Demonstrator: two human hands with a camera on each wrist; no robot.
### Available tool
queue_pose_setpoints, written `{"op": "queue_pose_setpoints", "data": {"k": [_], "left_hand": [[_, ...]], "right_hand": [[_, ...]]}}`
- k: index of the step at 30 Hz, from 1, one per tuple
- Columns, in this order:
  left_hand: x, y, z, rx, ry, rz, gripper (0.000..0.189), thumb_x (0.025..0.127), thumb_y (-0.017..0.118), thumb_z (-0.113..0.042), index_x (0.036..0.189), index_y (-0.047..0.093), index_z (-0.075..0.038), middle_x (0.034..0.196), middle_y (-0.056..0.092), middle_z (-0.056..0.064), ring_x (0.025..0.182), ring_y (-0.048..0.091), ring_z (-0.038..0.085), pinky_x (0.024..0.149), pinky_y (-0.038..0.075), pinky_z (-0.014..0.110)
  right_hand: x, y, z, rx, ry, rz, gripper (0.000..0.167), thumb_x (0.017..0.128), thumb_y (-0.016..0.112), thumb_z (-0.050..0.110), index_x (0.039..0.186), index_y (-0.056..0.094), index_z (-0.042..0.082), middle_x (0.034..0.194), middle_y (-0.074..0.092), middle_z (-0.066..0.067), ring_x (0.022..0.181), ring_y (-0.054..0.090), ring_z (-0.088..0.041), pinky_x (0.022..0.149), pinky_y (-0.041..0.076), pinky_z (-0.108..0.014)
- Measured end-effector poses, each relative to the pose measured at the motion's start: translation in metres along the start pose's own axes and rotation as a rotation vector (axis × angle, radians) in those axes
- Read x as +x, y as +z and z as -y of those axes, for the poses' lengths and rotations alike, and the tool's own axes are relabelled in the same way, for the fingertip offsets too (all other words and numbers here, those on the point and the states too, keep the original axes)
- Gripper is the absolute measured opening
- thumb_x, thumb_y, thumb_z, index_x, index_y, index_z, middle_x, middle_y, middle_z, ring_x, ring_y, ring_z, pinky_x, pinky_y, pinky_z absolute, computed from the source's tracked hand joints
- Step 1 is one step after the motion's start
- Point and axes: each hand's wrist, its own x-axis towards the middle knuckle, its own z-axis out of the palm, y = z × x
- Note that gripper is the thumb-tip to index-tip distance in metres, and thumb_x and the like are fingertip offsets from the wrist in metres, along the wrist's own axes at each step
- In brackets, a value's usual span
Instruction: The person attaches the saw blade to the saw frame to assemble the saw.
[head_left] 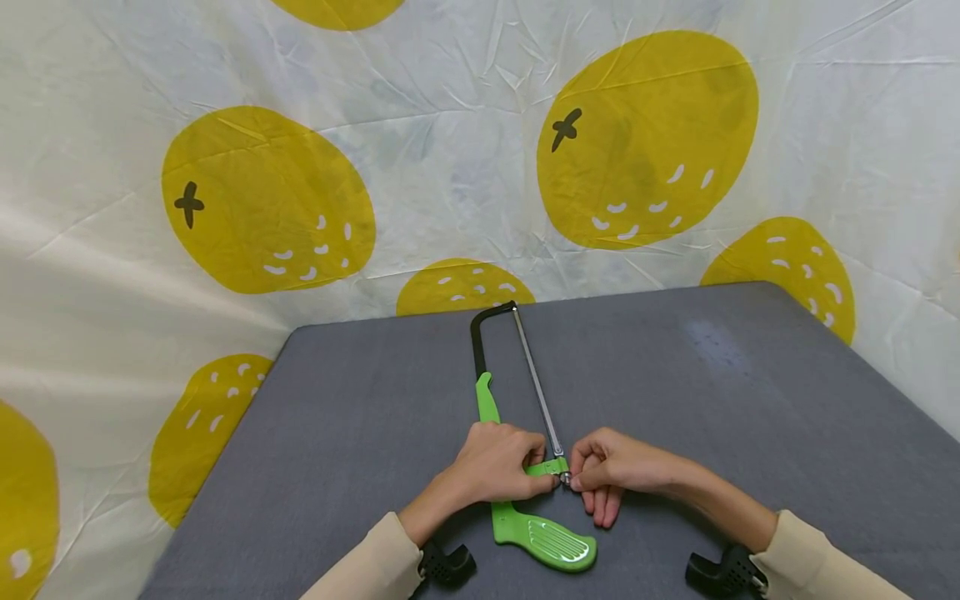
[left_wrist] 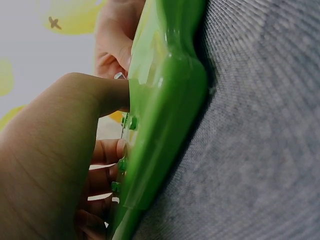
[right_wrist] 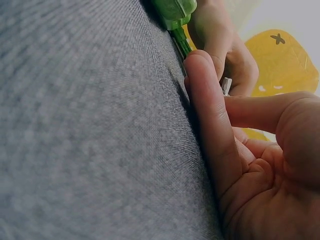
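Note:
A hacksaw lies flat on the grey cloth, with a green handle (head_left: 555, 542), a black front frame (head_left: 477, 342) and a thin silver blade (head_left: 534, 379) running down its right side. My left hand (head_left: 501, 461) reaches over the green frame and grips it near the blade's handle end. At that end sits a small metal wing nut (head_left: 566, 478). The thumb and forefinger of my right hand (head_left: 618, 462) pinch it, while the other fingers hang lower. In the left wrist view the green grip (left_wrist: 165, 100) hides part of both hands. A metal tip (right_wrist: 226, 86) shows beside the right thumb.
The grey cloth-covered table (head_left: 375, 400) extends around the saw. Behind and to the sides hangs a white sheet (head_left: 450, 167) printed with yellow fruit shapes. A black wrist device (head_left: 448, 567) is below the left sleeve, another (head_left: 723, 573) by the right.

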Motion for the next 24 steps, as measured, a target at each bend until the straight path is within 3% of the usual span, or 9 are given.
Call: {"op": "queue_pose_setpoints", "data": {"k": [14, 24], "left_hand": [[-0.0004, -0.0003, -0.0007, -0.006, -0.006, 0.004, 0.038, 0.086, 0.070, -0.056, 0.066, 0.050, -0.031, 0.056, 0.043, -0.018, 0.047, 0.039, 0.000, 0.046, 0.027, 0.025], [-0.0001, 0.0011, 0.0004, 0.003, 0.000, -0.002, 0.038, 0.087, 0.070, -0.056, 0.067, 0.050, -0.031, 0.056, 0.042, -0.017, 0.046, 0.038, 0.001, 0.045, 0.026, 0.025]], "right_hand": [[-0.0016, 0.0002, 0.0010, -0.034, -0.028, 0.002, 0.009, 0.094, 0.058, 0.000, 0.094, 0.060, -0.008, 0.071, 0.071, -0.007, 0.057, 0.073, -0.012, 0.054, 0.059, -0.031], [-0.0006, 0.0032, 0.0032, -0.069, -0.013, -0.016, 0.025, 0.099, 0.066, 0.015, 0.093, 0.063, -0.009, 0.068, 0.071, -0.005, 0.054, 0.072, -0.011, 0.052, 0.058, -0.031]]}}
